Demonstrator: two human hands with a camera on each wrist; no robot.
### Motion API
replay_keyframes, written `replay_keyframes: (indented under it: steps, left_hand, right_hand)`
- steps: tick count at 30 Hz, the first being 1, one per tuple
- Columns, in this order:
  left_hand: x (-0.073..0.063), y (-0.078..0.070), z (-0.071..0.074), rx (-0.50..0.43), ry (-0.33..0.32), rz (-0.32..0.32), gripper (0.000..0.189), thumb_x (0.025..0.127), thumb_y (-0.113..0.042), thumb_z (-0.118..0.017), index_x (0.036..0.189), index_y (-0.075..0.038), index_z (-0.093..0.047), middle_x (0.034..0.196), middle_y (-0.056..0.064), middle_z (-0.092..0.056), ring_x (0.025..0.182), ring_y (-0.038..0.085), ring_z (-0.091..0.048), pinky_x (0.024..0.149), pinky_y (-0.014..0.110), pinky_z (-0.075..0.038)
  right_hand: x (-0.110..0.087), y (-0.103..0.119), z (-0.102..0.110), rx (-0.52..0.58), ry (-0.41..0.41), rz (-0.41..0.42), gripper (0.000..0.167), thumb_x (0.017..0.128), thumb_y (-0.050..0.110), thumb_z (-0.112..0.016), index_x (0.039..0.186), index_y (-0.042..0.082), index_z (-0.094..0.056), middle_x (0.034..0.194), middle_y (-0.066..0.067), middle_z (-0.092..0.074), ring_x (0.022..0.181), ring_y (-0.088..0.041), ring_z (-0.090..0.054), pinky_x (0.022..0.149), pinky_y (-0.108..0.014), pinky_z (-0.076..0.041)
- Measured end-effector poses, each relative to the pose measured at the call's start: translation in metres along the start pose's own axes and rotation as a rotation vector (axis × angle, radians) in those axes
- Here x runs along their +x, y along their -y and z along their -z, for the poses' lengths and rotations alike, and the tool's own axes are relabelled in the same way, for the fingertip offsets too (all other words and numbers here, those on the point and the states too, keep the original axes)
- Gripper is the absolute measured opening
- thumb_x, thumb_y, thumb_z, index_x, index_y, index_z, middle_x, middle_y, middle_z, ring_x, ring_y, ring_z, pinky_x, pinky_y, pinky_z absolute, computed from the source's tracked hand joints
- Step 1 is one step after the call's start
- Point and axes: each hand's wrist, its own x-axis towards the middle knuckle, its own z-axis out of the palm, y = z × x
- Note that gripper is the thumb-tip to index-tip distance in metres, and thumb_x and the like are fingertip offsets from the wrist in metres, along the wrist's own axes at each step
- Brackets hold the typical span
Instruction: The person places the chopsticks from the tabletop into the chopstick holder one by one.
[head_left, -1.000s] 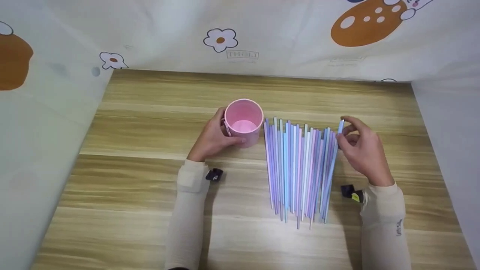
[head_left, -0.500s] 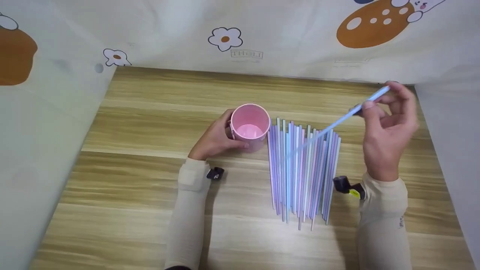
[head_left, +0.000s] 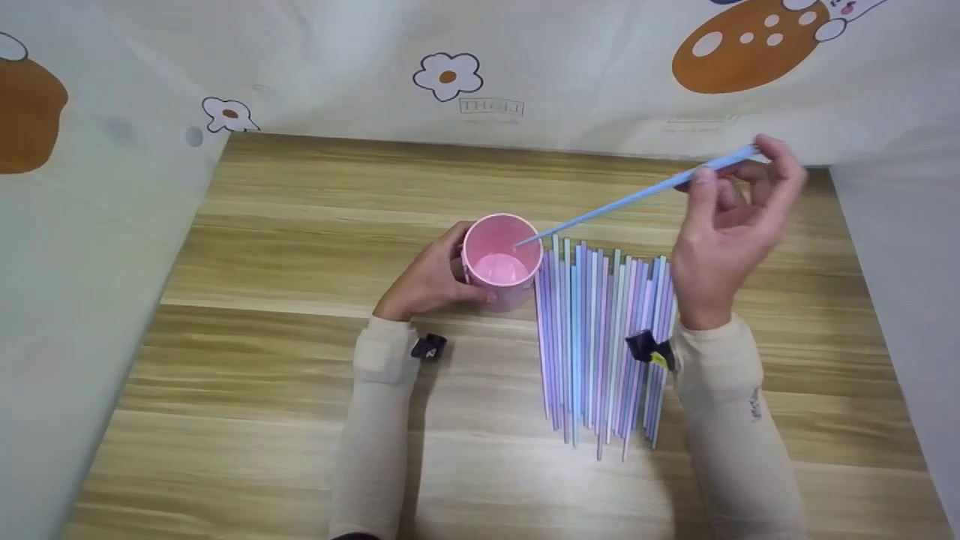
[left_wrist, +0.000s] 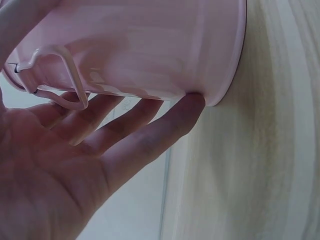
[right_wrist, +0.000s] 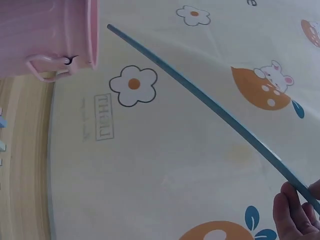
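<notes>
My left hand (head_left: 431, 277) holds a pink cup (head_left: 501, 292) from its left side, with the thumb on the near side. In the left wrist view, the fingers (left_wrist: 150, 135) lie against the cup wall near a small loop handle (left_wrist: 75, 80). My right hand (head_left: 731, 225) pinches a thin light-blue straw (head_left: 622, 201) near its upper end. The straw slants down to the left. Its lower tip appears over the cup's mouth in the head view. In the right wrist view, that tip stands just outside the rim, apart from it.
Several pastel straws (head_left: 592, 337) lie side by side on the wooden table (head_left: 262, 360), just right of the cup. My right forearm passes over their right edge. A pale sheet (head_left: 337, 67) printed with flowers and fruit walls the back and sides.
The right hand has lifted the blue straw from the right end of the row and swung it up and left over the cup. The left hand keeps its hold; the cup shifted slightly.
</notes>
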Motion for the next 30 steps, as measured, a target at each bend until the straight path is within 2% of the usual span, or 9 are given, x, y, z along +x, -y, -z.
replay_keyframes:
  steps: [3,10,17,30]
  left_hand:
    - [0.0,0.001,0.0,-0.009,0.007,-0.012,0.093,0.065,-0.002,-0.091,0.144,0.002,-0.042,0.141,0.021,-0.05,0.133,0.036,-0.048,0.113,0.045,-0.04]
    - [0.001,0.003,0.0,0.02,-0.002,-0.016,0.095,0.063,-0.004,-0.093,0.144,-0.003,-0.044,0.14,0.016,-0.053,0.131,0.03,-0.05,0.112,0.037,-0.042]
    - [0.001,0.003,0.001,0.025,-0.003,-0.012,0.096,0.062,-0.004,-0.093,0.144,-0.002,-0.043,0.14,0.017,-0.052,0.132,0.03,-0.049,0.112,0.039,-0.041]
    - [0.001,0.003,0.0,0.035,-0.008,-0.016,0.095,0.063,-0.005,-0.093,0.143,-0.002,-0.044,0.14,0.017,-0.052,0.132,0.03,-0.049,0.113,0.039,-0.041]
  right_hand:
    - [-0.009,-0.009,-0.007,-0.034,0.065,0.033,0.038,0.088,-0.015,-0.061,0.123,-0.009,-0.048,0.094,-0.016,-0.055,0.082,-0.03,-0.058,0.072,-0.033,-0.059]
    - [-0.029,-0.025,-0.013,-0.136,0.204,0.094,0.037,0.09,-0.011,-0.063,0.124,-0.01,-0.049,0.097,-0.008,-0.058,0.078,-0.024,-0.065,0.074,-0.035,-0.061]
    - [-0.038,-0.035,-0.015,-0.192,0.298,0.06,0.036,0.092,-0.006,-0.063,0.126,-0.008,-0.049,0.098,-0.009,-0.059,0.079,-0.024,-0.067,0.077,-0.036,-0.062]
    - [-0.054,-0.05,-0.017,-0.255,0.394,0.024,0.035,0.092,-0.004,-0.065,0.123,-0.009,-0.052,0.096,-0.013,-0.061,0.079,-0.024,-0.07,0.079,-0.031,-0.062]
